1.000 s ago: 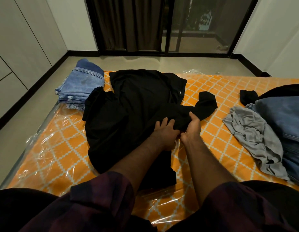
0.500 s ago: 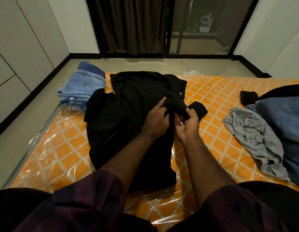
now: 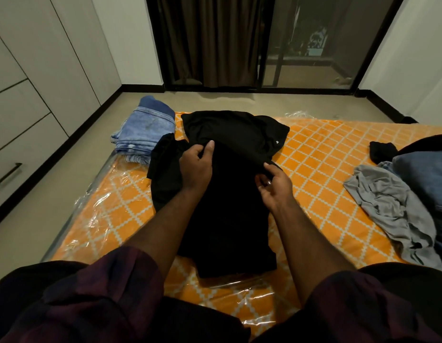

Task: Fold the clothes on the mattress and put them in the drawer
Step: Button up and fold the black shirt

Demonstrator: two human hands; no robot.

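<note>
Head view: a black shirt (image 3: 230,206) lies on the orange patterned mattress (image 3: 326,154) between the two hands. Its long axis runs from the person's lap straight away toward the glass door, with the hem end nearest the person. The left hand (image 3: 196,167) has its fingers curled into a fold of the cloth near the far end, thumb on top. The right hand (image 3: 274,186) pinches the shirt's right edge between thumb and fingertips, its other fingers loosely bent. One sleeve spills out just left of the left hand. A small white tag (image 3: 277,142) shows on the shirt beyond the right hand, too small to read. Beyond and left of the left hand sits one stack of folded blue denim (image 3: 145,129); the number of pieces in it cannot be told. Well to the right of the right hand is a loose heap of one grey garment (image 3: 393,209), one blue denim piece (image 3: 423,179) and one black item (image 3: 383,149). Far left of the left hand, a drawer front carries one dark handle (image 3: 7,173).
</note>
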